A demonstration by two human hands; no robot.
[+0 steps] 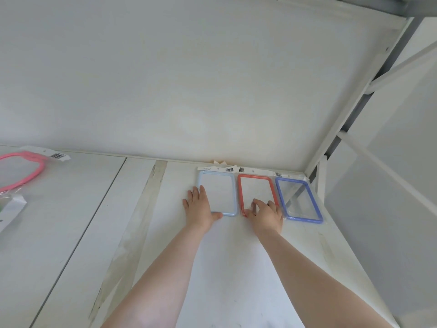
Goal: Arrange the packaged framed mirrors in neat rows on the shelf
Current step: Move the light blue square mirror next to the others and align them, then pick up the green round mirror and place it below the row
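Observation:
Three packaged framed mirrors lie side by side at the back right of the white shelf (212, 268): a light blue one (234, 192), a red one (256, 177) and a dark blue one (314, 202). My left hand (198, 209) lies flat with straight fingers on the light blue mirror's near left corner, the thumb along its front edge. My right hand (266, 215) rests on the red mirror's near edge, fingers bent over the frame's bottom corners.
A pink framed mirror in a clear bag (26, 171) lies at the far left of the shelf, with other packaging (11, 209) beside it. The white back wall (189, 79) rises behind the row. A shelf upright (354, 98) stands at the right.

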